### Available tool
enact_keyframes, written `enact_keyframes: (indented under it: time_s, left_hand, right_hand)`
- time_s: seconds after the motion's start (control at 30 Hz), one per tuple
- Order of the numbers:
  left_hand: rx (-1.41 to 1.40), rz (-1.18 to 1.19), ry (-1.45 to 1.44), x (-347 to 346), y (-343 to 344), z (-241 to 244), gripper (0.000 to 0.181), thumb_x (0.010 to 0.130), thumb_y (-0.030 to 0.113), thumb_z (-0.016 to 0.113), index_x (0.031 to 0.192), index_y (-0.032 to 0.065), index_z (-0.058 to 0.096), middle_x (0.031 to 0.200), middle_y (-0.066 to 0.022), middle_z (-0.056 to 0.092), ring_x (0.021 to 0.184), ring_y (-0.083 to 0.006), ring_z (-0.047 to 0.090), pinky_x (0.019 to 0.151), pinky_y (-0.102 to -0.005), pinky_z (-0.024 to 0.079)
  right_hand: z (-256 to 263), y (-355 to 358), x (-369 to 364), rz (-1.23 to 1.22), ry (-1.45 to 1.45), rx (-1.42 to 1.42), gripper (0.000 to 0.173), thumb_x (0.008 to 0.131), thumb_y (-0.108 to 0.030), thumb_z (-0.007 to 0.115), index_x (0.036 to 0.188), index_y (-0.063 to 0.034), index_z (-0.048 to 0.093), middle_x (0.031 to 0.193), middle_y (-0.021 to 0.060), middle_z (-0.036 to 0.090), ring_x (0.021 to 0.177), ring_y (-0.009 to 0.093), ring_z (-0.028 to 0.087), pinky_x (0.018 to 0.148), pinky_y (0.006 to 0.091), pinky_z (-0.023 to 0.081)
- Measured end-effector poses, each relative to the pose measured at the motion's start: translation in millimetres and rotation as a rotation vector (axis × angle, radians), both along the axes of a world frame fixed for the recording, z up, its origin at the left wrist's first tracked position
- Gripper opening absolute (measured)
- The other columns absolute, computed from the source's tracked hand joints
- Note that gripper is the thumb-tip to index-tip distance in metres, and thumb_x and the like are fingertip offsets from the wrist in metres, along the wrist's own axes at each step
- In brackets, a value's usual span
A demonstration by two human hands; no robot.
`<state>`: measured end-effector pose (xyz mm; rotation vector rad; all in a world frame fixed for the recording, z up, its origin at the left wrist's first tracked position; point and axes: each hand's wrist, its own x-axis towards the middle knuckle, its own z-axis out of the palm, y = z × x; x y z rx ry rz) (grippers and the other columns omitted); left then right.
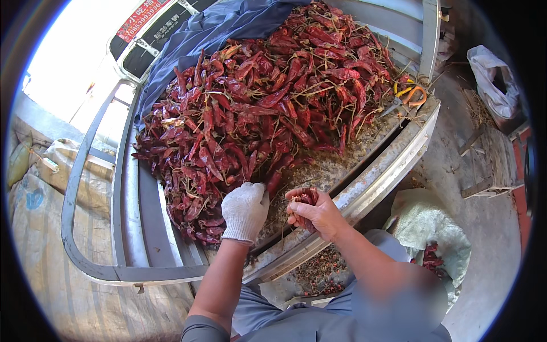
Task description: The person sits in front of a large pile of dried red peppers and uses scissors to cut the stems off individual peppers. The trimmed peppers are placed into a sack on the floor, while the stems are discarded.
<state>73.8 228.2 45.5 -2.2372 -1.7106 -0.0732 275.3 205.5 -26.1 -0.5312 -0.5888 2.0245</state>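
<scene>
A large heap of dried red chili peppers (256, 107) with stems lies in the metal cargo bed (380, 166) of a small vehicle. My left hand (246, 209), in a white knitted glove, is at the heap's near edge, its fingers closed at a dark red pepper (274, 184); most of the fingertips are hidden. My bare right hand (314, 213) is just to the right, over the bed's edge, closed around several dried peppers (305, 197). Scissors with orange and yellow handles (415, 96) lie at the right end of the heap.
A blue-grey cloth (201, 34) covers the heap's far left. Metal rails (70, 205) border the bed. At the lower right, a pale woven sack (423, 218) holds red peppers. Beyond stand a wooden stool (495, 158) and a white plastic bag (491, 81). Debris (320, 269) lies below the bed's edge.
</scene>
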Motion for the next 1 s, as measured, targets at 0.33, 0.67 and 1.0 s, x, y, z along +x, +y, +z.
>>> enact_keyframes:
  time_s: [0.33, 0.67, 1.0]
  left_hand:
    - [-0.023, 0.021, -0.072, 13, 2, 2, 0.024, 0.087, 0.025, 0.071, 0.107, 0.012, 0.075, 0.091, -0.0141, 0.073, 0.083, -0.0352, 0.072, 0.072, -0.0474, 0.056]
    - [0.204, -0.133, -0.318, 12, -27, 17, 0.022, 0.085, 0.018, 0.078, 0.105, 0.0095, 0.074, 0.091, -0.014, 0.074, 0.081, -0.0338, 0.072, 0.071, -0.0435, 0.057]
    - [-0.082, -0.145, -0.564, 46, -72, 32, 0.023, 0.084, 0.018, 0.081, 0.105, 0.009, 0.076, 0.09, -0.0139, 0.073, 0.077, -0.0323, 0.071, 0.07, -0.0424, 0.057]
  right_hand:
    - [2, 0, 1, 0.026, -0.068, 0.039, 0.025, 0.098, -0.015, 0.069, 0.12, -0.0036, 0.064, 0.094, 0.0033, 0.069, 0.075, 0.011, 0.069, 0.065, 0.0259, 0.055]
    - [-6, 0, -3, 0.0, -0.105, 0.078, 0.036, 0.095, -0.022, 0.079, 0.124, -0.0068, 0.064, 0.093, 0.0024, 0.071, 0.072, 0.009, 0.066, 0.061, 0.0247, 0.05]
    - [-2, -6, -10, -0.166, -0.008, 0.315, 0.019, 0.095, -0.007, 0.077, 0.111, -0.005, 0.067, 0.093, -0.0009, 0.07, 0.082, 0.008, 0.065, 0.074, 0.0256, 0.055]
